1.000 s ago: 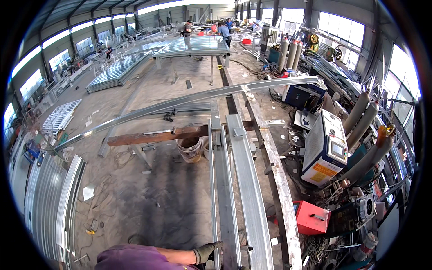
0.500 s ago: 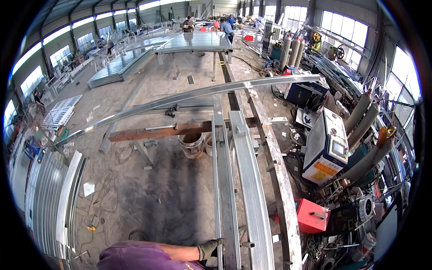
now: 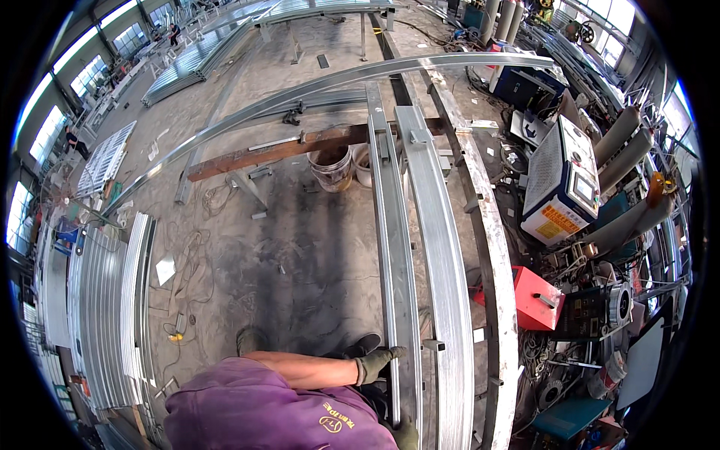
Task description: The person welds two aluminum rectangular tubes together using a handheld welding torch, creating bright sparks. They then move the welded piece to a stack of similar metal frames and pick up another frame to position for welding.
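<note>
My left hand (image 3: 379, 365), in a dark work glove, is closed over the left edge of a long silver metal channel (image 3: 403, 300). Lower down, my right hand (image 3: 406, 433) also wears a glove and grips the same channel; the picture's lower edge cuts part of it off. A purple sleeve and shirt (image 3: 255, 409) fill the lower middle. Right beside the channel lies a wider galvanized beam (image 3: 442, 300), running the same way. A small square tube end (image 3: 433, 345) pokes out between the two.
A rusty crossbeam (image 3: 255, 160) passes under the far ends, with a dirty bucket (image 3: 331, 169) below it. A long curved strip (image 3: 337, 79) spans the far side. At right stand a worn steel rail (image 3: 491, 277), a white machine (image 3: 561, 180) and a red box (image 3: 536, 298). Corrugated sheets (image 3: 97, 292) lie left.
The view has tipped downward, so more of my shirt shows. My right hand has come into sight at the channel. My left hand stays on the channel's edge.
</note>
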A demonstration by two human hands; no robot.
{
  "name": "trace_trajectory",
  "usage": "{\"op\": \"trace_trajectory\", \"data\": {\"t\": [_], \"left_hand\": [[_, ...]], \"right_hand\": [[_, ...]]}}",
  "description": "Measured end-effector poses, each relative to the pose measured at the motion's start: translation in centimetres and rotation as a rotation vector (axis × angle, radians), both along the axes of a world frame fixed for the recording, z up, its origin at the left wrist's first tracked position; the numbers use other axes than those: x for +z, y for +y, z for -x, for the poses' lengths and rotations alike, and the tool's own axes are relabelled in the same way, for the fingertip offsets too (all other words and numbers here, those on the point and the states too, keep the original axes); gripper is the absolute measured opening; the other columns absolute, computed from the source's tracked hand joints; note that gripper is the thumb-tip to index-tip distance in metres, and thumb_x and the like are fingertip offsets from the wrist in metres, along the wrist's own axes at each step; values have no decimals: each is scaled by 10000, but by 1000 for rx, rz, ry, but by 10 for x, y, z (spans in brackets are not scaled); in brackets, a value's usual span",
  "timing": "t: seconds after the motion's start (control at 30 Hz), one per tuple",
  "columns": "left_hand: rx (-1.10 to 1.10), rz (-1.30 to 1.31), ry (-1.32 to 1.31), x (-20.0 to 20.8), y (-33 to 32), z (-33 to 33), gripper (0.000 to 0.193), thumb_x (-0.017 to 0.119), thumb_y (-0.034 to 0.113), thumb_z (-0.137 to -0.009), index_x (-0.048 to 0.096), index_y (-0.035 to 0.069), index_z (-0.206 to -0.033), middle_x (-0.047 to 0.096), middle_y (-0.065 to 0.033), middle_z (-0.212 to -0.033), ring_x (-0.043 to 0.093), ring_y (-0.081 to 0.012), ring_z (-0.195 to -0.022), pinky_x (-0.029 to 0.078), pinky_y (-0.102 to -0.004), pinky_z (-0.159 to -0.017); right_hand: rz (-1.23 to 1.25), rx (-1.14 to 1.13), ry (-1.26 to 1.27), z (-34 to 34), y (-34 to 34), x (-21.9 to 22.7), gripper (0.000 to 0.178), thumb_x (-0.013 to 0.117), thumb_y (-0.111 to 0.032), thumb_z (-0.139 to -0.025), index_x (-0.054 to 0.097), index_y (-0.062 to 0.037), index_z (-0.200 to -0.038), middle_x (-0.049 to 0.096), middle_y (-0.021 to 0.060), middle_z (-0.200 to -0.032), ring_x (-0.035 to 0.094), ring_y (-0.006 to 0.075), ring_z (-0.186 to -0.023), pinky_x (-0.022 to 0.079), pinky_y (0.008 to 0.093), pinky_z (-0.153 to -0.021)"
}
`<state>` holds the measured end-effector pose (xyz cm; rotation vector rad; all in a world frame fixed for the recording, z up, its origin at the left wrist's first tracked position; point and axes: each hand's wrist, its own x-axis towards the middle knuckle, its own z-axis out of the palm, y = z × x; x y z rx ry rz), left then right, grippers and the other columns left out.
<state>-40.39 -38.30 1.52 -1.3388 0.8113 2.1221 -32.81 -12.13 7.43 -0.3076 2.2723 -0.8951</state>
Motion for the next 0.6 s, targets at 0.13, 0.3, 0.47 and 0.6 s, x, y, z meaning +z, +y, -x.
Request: {"op": "trace_trajectory", "data": {"t": [0.13,0.3,0.47,0.6], "left_hand": [[-146,187,-46,-27,19,-2,578,825,539,-965,748,124,-1359,760,-56,-1326,633,-210,-1285,500,-434,-1090],[-198,168,75,26,-2,-7,745,889,639,-855,721,169,-1408,714,-74,-1397,624,-266,-1277,496,-521,-1062],[-99,75,284,-52,-28,-45,631,864,522,-940,732,133,-1419,777,-9,-1322,667,-207,-1277,497,-374,-1113],[-231,510,377,-37,-44,-44,583,860,477,-957,756,64,-1355,789,-73,-1314,717,-212,-1190,538,-364,-1064]], "right_hand": [[-86,-50,-68,-17,29,-20,465,895,-336,-893,763,0,-1185,786,284,-998,758,464,-902,596,536,-791],[-115,-98,-96,-22,43,-29,462,898,-327,-891,764,11,-1177,789,279,-990,763,452,-893,600,519,-779],[-55,-123,-79,-22,47,-39,442,900,-279,-902,759,48,-1163,805,224,-942,767,345,-838,604,438,-733],[122,-239,-313,-29,74,-104,379,890,-244,-918,766,38,-1138,803,152,-925,731,244,-796,592,406,-702]]}}
